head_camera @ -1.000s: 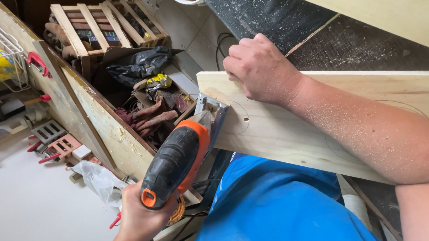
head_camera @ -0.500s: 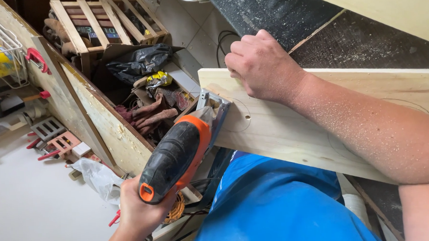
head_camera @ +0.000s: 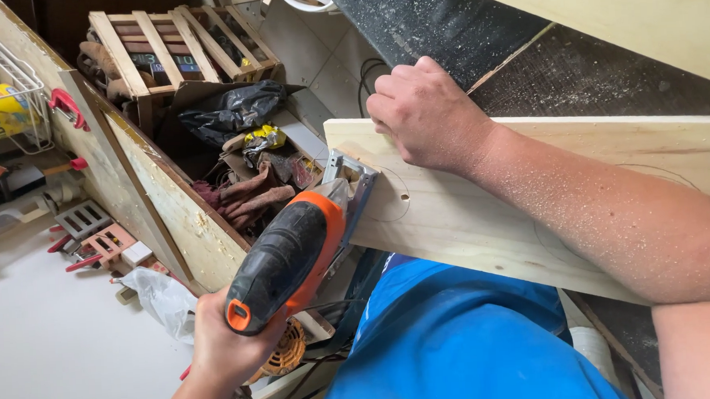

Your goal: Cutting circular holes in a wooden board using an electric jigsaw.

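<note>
Gripping the orange-and-black jigsaw (head_camera: 293, 254) tight with my left hand (head_camera: 222, 353) at the plank's (head_camera: 467, 218) end, right hand (head_camera: 427, 116) clamped over its top edge beside a drilled hole (head_camera: 403, 196).

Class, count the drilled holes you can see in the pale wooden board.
1. The hole sits near the board's left end, inside a pencilled circle, just below the right hand and beside the jigsaw. The arm may hide others.

**Clutter around the wooden crate**

We see a slatted wooden crate (head_camera: 174, 49) at the top. Just below it lies a crumpled black plastic bag (head_camera: 235, 109), with brown work gloves (head_camera: 247, 198) lower still. Left of the crate hangs a white wire basket (head_camera: 3, 87); red clamps (head_camera: 90, 244) lie well below that.
</note>
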